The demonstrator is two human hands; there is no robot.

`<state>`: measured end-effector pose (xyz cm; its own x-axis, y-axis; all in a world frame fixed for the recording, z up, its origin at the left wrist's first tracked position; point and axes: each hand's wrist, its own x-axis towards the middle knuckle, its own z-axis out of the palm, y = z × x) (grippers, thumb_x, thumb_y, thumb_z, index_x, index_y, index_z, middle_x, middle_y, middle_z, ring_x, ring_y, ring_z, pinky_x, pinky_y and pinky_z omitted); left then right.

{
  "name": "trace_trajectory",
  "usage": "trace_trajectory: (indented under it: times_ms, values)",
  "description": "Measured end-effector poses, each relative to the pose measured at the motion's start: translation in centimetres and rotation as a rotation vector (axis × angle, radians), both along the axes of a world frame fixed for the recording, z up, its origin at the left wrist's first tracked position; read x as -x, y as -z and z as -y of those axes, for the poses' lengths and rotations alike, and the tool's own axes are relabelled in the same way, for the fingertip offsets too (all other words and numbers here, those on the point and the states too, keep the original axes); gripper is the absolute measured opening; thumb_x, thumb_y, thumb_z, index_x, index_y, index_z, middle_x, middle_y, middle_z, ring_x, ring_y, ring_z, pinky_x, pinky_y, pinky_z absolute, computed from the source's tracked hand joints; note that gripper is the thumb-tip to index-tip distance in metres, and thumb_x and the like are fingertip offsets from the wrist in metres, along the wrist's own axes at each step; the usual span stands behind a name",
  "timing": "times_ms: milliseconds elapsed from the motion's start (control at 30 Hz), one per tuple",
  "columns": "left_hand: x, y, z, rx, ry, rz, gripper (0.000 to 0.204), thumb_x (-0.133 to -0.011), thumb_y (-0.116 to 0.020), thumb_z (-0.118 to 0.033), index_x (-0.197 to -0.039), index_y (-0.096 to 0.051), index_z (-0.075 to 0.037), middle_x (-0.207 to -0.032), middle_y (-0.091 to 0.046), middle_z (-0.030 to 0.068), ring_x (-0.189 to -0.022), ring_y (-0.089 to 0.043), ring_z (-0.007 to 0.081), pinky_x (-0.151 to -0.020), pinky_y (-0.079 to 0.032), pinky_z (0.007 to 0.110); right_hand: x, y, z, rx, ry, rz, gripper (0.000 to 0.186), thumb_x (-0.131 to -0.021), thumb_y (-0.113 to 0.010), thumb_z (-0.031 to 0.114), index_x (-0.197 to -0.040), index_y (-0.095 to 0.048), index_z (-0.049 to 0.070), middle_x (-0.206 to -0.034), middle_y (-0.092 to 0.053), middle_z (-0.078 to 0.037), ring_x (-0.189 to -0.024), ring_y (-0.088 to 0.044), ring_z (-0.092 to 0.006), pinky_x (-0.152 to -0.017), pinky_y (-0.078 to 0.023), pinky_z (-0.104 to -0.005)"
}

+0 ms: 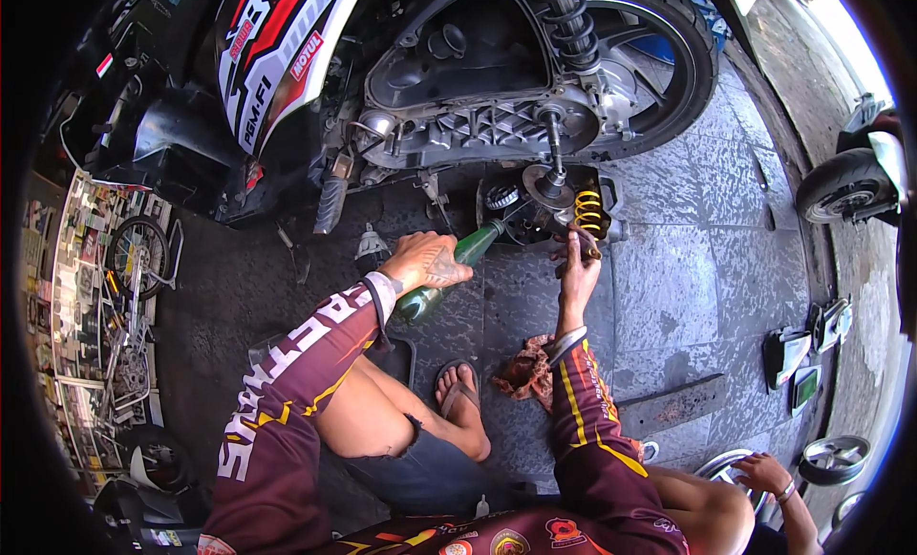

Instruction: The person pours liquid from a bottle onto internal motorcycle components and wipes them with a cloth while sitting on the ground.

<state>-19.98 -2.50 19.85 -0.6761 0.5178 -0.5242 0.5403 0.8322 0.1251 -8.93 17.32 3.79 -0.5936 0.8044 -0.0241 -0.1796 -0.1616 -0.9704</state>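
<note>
My left hand (427,261) is wrapped around a green glass bottle (475,247). The bottle is tilted, its neck pointing up and right to the edge of a black tray (492,228). My right hand (574,266) is closed on a rod-like piece with a brown, rounded end (591,253); its kind is partly hidden by the fingers. Just above those fingers is a round metal disc (547,186), at the outer end of a shaft (554,139). Whether the disc touches my hand, I cannot tell. A yellow coil spring (587,212) and a dark toothed part (501,196) lie in the tray.
An opened scooter engine case (458,135) and rear wheel (659,68) stand ahead. A reddish rag (525,369) and a flat metal bar (673,405) lie on the tiled floor. Another person's hand (764,474) is at lower right. Shelves (67,364) line the left.
</note>
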Motion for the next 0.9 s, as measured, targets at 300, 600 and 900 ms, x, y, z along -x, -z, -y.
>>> trace_trajectory:
  times_ms: [300,600,900]
  values:
    - [-0.5,-0.4,-2.0,-0.007,-0.072,0.065,0.070,-0.076,-0.064,-0.060,-0.113,-0.063,-0.001,-0.102,-0.069,0.0228,-0.103,-0.064,0.0402,-0.092,-0.045,0.049,3.2,-1.6,-3.5,-0.260,0.137,0.204,0.027,-0.097,-0.061,0.025,-0.109,-0.067,0.001,-0.087,-0.071,-0.013,-0.080,-0.066,-0.0152,-0.076,-0.051,-0.0305]
    - [0.6,6.4,0.4,-0.373,-0.123,0.071,0.067,-0.079,-0.070,-0.049,-0.121,-0.050,0.000,-0.101,-0.068,0.0264,-0.099,-0.065,0.0438,-0.086,-0.050,0.049,1.1,1.2,-3.1,-0.072,0.144,0.142,0.031,-0.099,-0.058,0.029,-0.112,-0.066,0.002,-0.082,-0.070,-0.008,-0.058,-0.061,-0.0103,-0.048,-0.042,-0.0243]
    - [-2.0,5.4,3.6,-0.758,-0.141,0.075,0.059,-0.076,-0.078,-0.034,-0.122,-0.053,-0.005,-0.102,-0.069,0.0193,-0.096,-0.067,0.0379,-0.085,-0.052,0.044,-0.5,-3.0,-0.1,0.067,0.107,0.008,0.025,-0.101,-0.053,0.026,-0.112,-0.061,0.004,-0.081,-0.069,-0.010,-0.054,-0.059,-0.0100,-0.040,-0.036,-0.0212]
